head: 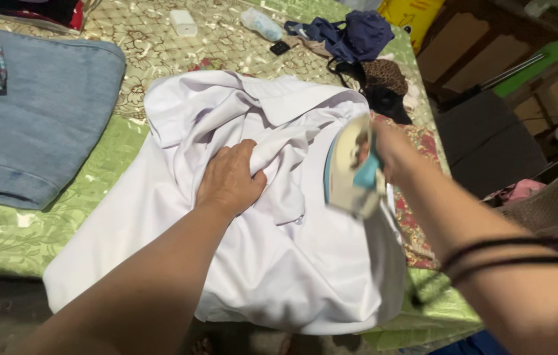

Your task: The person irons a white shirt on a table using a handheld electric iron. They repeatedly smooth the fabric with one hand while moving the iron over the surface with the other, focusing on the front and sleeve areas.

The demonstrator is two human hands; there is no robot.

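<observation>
Gripping bunched fabric of the white shirt [279,256], your left hand [230,181] has fingers curled shut on it mid-table. Your right hand [391,148] is closed around the iron [351,167], held tilted above the shirt's right side. Folded jeans [36,112] lie left.

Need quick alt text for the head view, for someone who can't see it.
The right hand holds a teal and cream electric iron over a crumpled white cotton shirt, which the left hand grips in a bunch. The shirt lies on a green floral cloth-covered table, beside folded blue denim jeans.
</observation>
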